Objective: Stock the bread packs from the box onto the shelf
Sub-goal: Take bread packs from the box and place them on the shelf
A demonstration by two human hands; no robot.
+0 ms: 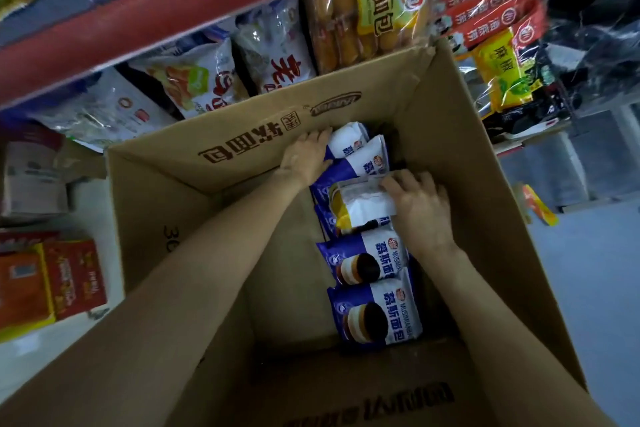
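A: Where are the bread packs (372, 308)?

B: In a row along the right side of the open cardboard box (221, 149), blue and white, most lying flat. About 5 or 6; the far ones overlap, so I cannot count exactly.

A: And the hands?

B: Both are down in the box. The right hand (420, 210) has its fingers curled over the turned-up pack (360, 203) in the middle of the row, grasping its edge. The left hand (306, 154) lies with straight fingers on the far packs (360, 152), resting, not clenched.

A: The shelf?

B: The shelf (166, 10) has a red front edge, just beyond the box, with bagged snacks (270, 52) and a yellow-labelled pack of small rolls (374, 10) under it.

A: Anything else?

B: Red and orange cartons (52, 284) on the floor at left.
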